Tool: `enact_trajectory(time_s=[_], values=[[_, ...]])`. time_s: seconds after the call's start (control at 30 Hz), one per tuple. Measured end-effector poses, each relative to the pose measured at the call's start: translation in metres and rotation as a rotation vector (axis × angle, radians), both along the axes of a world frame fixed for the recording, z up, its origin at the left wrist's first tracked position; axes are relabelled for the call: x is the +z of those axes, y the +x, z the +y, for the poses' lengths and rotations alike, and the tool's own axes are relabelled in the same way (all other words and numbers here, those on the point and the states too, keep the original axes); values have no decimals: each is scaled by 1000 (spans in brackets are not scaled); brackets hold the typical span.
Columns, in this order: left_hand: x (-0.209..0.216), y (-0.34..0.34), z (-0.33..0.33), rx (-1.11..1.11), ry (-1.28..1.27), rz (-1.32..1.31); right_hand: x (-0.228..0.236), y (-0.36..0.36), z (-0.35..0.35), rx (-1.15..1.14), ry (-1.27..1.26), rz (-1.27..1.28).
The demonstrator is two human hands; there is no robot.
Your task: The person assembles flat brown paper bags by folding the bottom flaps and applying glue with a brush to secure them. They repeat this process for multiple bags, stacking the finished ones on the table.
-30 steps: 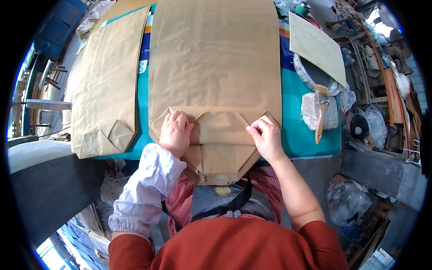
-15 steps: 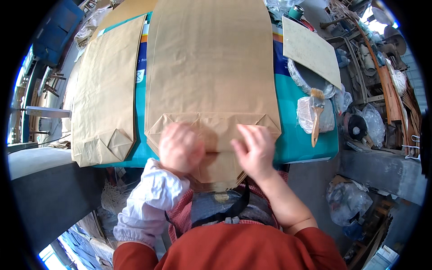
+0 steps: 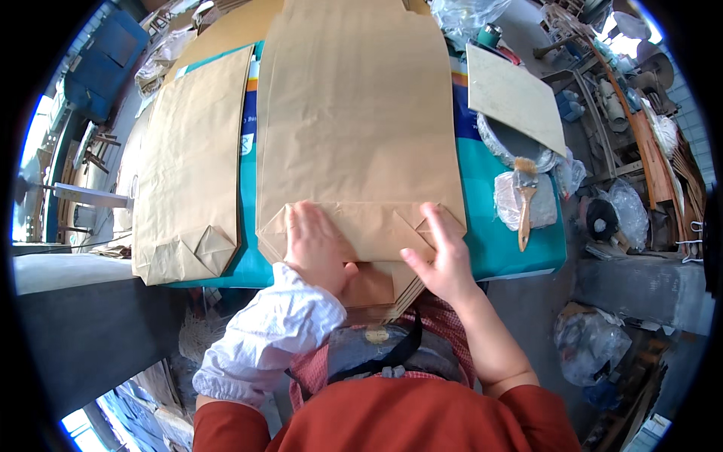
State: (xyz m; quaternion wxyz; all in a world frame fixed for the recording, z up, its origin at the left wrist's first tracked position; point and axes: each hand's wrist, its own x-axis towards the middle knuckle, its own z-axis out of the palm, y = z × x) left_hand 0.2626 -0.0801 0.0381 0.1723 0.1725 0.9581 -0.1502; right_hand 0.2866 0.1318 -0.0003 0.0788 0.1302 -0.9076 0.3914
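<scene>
A large brown paper bag (image 3: 358, 113) lies flat before me, its near end folded into a bottom flap (image 3: 376, 226) with angled corners. My left hand (image 3: 312, 245) rests flat on the left part of that flap, fingers stretched out. On the flap's right part lies my right hand (image 3: 446, 256), with thumb and fingers apart. Layered paper edges (image 3: 376, 310) of more bags stick out below the fold, between my wrists. Neither hand grips anything.
Left of the bag lies a pile of folded paper bags (image 3: 192, 151). On the teal table cover (image 3: 482, 196) at right are a brush (image 3: 526, 207) on a plastic-wrapped block, and a pale board (image 3: 516, 94) over a round, plastic-lined container (image 3: 493, 143).
My left hand, blurred and curled before, now lies flat on the flap. My right hand has shifted slightly right, its fingers pointing more away from me.
</scene>
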Motion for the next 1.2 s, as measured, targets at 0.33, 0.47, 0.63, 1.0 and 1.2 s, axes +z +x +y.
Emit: enact_trajectory(time_s=[0.33, 0.47, 0.63, 1.0, 1.2], values=[[-2, -47, -50, -248, 212, 149, 45, -8, -23, 119, -112, 36], [2, -35, -170, -200, 169, 683, 17, -19, -23, 136, -166, -32], [21, -3, -305, -177, 437, 834, -24, -22, -23, 65, -236, -84], [-63, 61, -333, 244, 100, 483, -18, -20, -18, 156, -159, -66], [44, 11, -165, 126, 473, -56, 7, -40, 19, -11, 86, 42]])
